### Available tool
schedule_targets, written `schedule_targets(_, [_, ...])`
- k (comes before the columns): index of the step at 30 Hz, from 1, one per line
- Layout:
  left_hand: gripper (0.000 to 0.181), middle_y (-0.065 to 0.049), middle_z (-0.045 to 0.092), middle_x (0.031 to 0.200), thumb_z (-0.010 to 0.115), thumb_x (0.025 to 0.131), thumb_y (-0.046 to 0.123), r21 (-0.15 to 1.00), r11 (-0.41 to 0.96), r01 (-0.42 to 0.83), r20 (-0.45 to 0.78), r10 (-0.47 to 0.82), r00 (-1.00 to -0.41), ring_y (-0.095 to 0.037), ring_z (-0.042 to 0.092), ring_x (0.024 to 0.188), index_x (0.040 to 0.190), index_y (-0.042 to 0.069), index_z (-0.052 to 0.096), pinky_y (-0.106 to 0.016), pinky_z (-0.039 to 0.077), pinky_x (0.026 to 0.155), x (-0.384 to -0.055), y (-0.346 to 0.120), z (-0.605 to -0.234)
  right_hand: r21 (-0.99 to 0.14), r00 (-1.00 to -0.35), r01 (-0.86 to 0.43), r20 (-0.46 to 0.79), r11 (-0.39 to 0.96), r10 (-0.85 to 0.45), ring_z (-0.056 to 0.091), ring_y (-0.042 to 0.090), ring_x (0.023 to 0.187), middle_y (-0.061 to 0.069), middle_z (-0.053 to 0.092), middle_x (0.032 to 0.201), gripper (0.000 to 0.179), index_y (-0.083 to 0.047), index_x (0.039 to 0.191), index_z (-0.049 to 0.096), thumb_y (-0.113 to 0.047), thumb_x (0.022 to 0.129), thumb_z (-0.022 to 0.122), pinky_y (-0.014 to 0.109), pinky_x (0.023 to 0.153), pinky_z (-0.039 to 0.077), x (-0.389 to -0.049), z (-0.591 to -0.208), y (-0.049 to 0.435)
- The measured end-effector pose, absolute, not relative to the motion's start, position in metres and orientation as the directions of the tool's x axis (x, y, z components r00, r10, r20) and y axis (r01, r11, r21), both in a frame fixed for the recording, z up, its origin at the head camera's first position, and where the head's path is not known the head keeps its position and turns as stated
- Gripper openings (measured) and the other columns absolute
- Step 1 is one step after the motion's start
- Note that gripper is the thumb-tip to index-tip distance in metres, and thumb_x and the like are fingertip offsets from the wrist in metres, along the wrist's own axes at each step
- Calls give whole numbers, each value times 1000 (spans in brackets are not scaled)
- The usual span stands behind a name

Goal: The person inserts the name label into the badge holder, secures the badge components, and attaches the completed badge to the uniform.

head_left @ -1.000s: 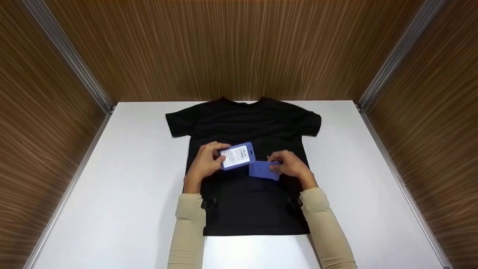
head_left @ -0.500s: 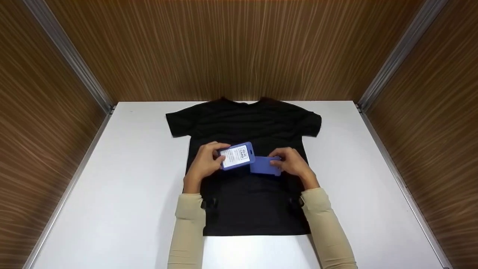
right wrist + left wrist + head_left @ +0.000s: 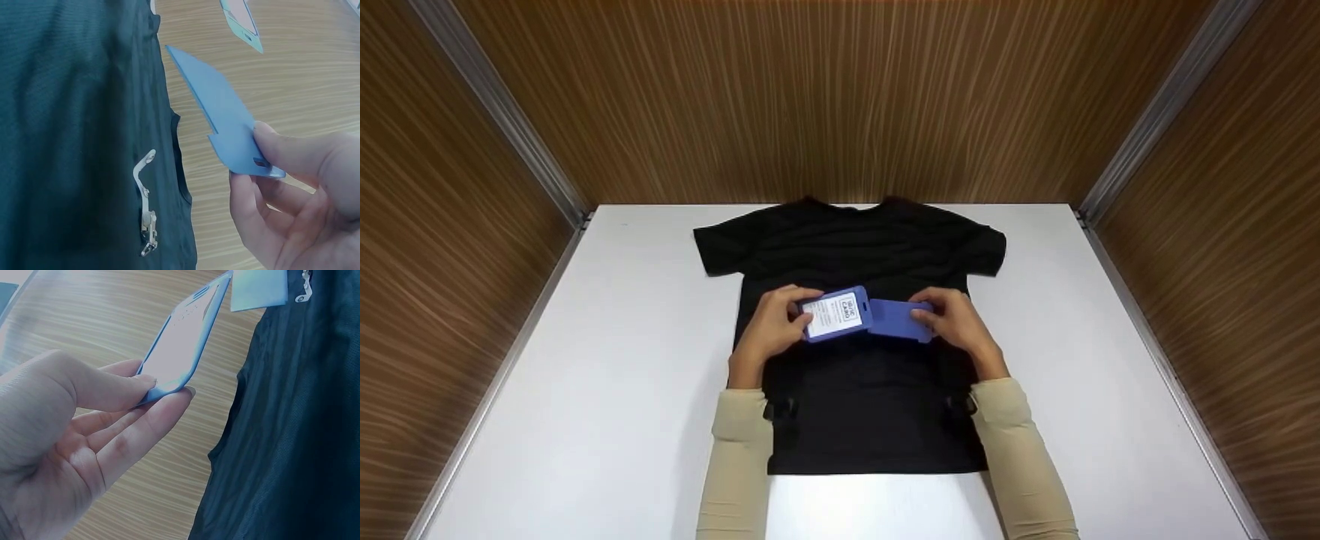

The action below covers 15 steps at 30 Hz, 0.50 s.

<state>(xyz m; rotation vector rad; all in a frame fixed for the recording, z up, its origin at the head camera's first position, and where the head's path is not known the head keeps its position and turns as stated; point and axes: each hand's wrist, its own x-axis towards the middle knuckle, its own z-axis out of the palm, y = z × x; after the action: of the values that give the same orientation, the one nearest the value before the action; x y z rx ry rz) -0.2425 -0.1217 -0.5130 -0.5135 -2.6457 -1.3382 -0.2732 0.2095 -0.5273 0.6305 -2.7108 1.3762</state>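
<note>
My left hand point(image 3: 772, 326) pinches one end of a blue badge holder frame point(image 3: 866, 318) between thumb and fingers. Inside the frame, a white card point(image 3: 832, 315) with printed text faces up. At the other side, my right hand point(image 3: 954, 322) grips a flat blue cover plate point(image 3: 894, 319) by its slotted end, as the right wrist view shows. Frame and plate stand end to end above a black T-shirt point(image 3: 877, 420), and the right wrist view shows a gap between them. A badge clip with a strap point(image 3: 149, 220) lies on the shirt; the head view hides it.
The T-shirt is spread flat on a white table point(image 3: 637, 360), its neck towards the back. Wood-patterned panels point(image 3: 840, 97) enclose the table at the back and both sides. Metal rails point(image 3: 1155, 112) run along the panel corners.
The right hand has moved the cover plate up and slightly right in the head view, from below the frame's corner to beside its end. The left hand and frame have stayed put.
</note>
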Motion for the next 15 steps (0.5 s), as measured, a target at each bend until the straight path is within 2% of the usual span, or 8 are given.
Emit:
schedule_targets(9, [37,-12,72,113,69,90,-7,758,542,363,274,240,-931,-21,63,85,123,9,75,-32,52,79,-243,-122,-514,-762,-914,-396,270,513,-303,60,9,65,17,75,93,12,-2,104,75,-10,97,70,21,58,51,-272,-522,214])
schedule_targets(15, [36,-12,73,113,69,90,-7,759,537,369,274,250,-929,-22,62,85,123,8,75,-32,51,78,-245,-123,-514,-755,-916,-399,298,520,-270,60,16,78,15,75,99,12,-3,105,75,-9,99,68,21,71,48,-271,-519,216])
